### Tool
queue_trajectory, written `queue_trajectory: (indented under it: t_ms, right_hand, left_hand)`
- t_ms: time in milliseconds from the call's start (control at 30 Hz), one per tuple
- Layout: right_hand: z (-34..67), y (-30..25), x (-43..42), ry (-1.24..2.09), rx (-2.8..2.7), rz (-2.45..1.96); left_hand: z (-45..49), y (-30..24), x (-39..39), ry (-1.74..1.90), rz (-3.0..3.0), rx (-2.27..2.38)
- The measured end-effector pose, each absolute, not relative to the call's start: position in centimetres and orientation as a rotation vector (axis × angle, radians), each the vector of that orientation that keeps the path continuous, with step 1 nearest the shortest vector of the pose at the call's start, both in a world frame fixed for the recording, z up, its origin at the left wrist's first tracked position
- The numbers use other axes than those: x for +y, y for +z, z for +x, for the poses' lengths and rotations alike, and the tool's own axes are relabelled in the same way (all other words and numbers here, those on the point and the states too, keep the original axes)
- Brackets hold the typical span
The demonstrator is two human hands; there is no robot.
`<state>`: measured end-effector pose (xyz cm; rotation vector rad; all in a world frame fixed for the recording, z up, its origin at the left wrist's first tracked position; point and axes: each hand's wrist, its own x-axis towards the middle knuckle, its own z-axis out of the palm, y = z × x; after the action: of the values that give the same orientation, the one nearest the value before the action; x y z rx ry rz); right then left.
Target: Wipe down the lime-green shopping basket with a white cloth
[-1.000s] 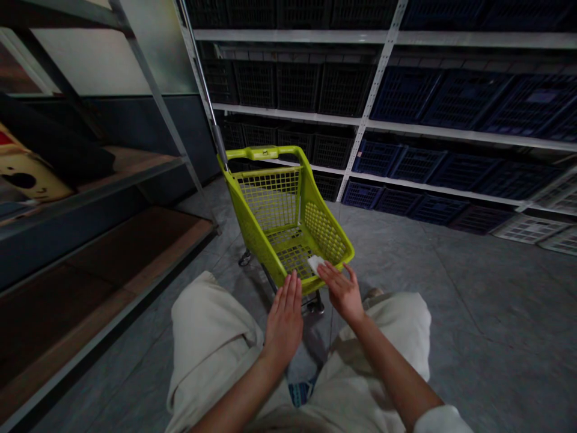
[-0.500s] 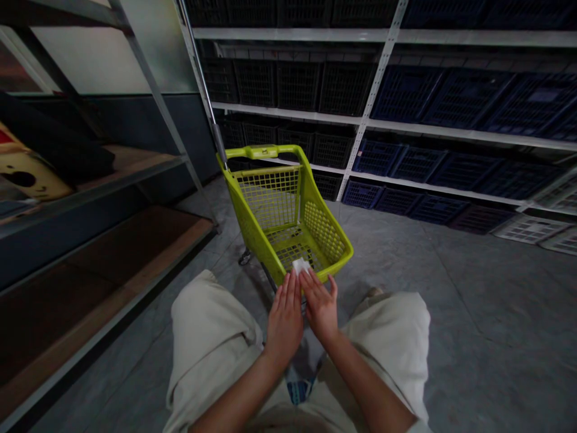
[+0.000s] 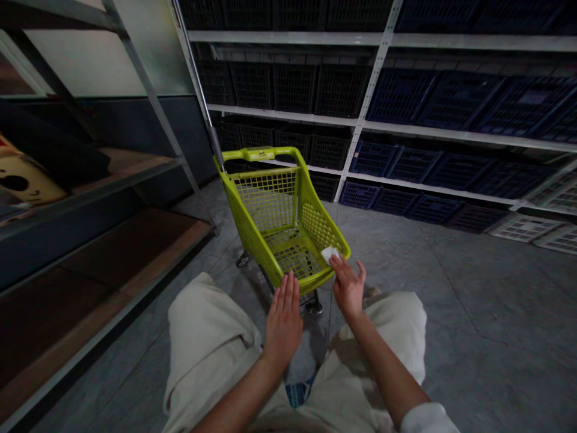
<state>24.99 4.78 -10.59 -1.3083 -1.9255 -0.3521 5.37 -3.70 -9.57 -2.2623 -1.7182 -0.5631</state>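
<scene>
A lime-green plastic shopping cart (image 3: 270,201) with mesh walls stands just ahead of my legs, its handle at the far end. My right hand (image 3: 347,287) is at the cart's near right rim. Its fingertips hold a small white pad (image 3: 330,255), perhaps cloth or paper, above the cart's mesh floor. My left hand (image 3: 283,322) is raised, palm flat and fingers up, just behind the near rim, touching nothing visible. The cart's lower frame and wheels are partly hidden behind the basket and my hands.
White metal shelving (image 3: 374,123) with rows of black and dark blue crates runs along the far side. A metal shelf unit (image 3: 135,180) with wooden boards stands to the left, holding a yellow object and dark items. Grey floor (image 3: 451,288) lies around the cart.
My right hand has moved rightward, away from my left hand, carrying the white pad along the cart's near rim. My left hand has dropped slightly.
</scene>
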Motion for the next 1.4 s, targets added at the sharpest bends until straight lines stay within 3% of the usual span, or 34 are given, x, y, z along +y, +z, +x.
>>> queue_trajectory:
  t_ms: [200,333,567,900,1200,1400]
  right_hand:
    - [17.0,-10.5,-0.1,-0.193,-2.064,-1.12]
    - [21.6,-10.3,1.9,-0.249,-2.18,-1.032]
    - [30.4,-10.8,6.8,-0.329,-1.986,-1.298]
    - [17.9,-10.4,0.7,-0.172,-2.078,-1.1]
    - [30.4,-10.0,8.2,-0.327,-2.039,-1.228]
    - [22.3,-10.0,3.5,-0.265,-2.022,-1.217]
  left_hand:
    - [5.3,-10.3,-3.5,-0.57,-2.228,-1.719]
    - [5.0,-10.2,-3.5,-0.549,-2.263,-1.708]
    - [5.3,-9.8,-3.6,-0.576,-2.306,-1.702]
    - [5.6,-10.2,-3.4,-0.582,-2.244,-1.74]
    - [5.3,-9.6,-3.6,-0.522,-2.27,-1.721]
    - [5.6,-10.1,-3.4,-0.545,-2.257,-1.74]
